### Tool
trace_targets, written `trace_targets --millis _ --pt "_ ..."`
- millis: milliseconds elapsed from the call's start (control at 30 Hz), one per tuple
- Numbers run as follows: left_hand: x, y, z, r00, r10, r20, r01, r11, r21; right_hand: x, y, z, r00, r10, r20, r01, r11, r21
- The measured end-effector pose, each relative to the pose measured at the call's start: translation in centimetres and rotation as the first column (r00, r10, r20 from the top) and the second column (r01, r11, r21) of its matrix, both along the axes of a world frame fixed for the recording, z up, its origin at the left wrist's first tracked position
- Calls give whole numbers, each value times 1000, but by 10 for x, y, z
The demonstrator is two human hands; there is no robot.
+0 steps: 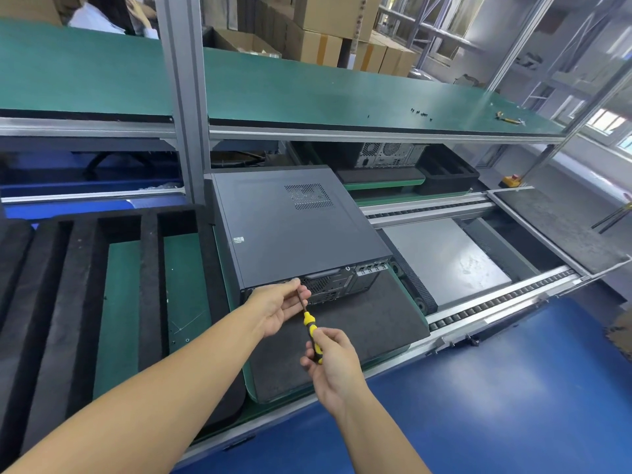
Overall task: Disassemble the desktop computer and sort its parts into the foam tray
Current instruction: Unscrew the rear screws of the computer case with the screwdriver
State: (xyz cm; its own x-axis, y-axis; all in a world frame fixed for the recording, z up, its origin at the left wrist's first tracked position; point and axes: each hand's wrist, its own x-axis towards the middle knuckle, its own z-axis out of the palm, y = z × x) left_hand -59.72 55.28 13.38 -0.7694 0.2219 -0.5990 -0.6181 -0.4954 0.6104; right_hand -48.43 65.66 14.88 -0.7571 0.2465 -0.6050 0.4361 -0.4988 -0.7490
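While right hand (333,360) grips the screwdriver (311,328) handle, left hand (278,307) pinches its shaft; computer (290,227) lies flat just ahead, tip at its rear panel, foam tray (78,268) to its left.

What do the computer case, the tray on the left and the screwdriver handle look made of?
The computer case: probably painted sheet metal, matte dark grey, with a punched vent grid. The tray: black foam, going by its fuzzy, porous cut edges. The screwdriver handle: yellow and black, likely hard plastic, slightly glossy.
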Motion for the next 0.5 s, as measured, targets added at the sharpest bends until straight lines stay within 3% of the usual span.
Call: trace_targets --millis 167,333,400,500 --pt "-3 5 -3 997 63 49 -64 998 27 -2 -1 2 1000 24 -11 -23 996 88" --pt "-4 9 -1 993 94 70 -95 995 7 -7 -5 5 999 38 35 -38 999 -10" --pt "-3 9 1 996 52 70 -52 999 -1 -7 -6 7 996 83 33 -81 995 -62" --pt "1 8 0 995 -88 44 90 994 -59 -8 -4 9 988 155 -6 -155 988 -9"
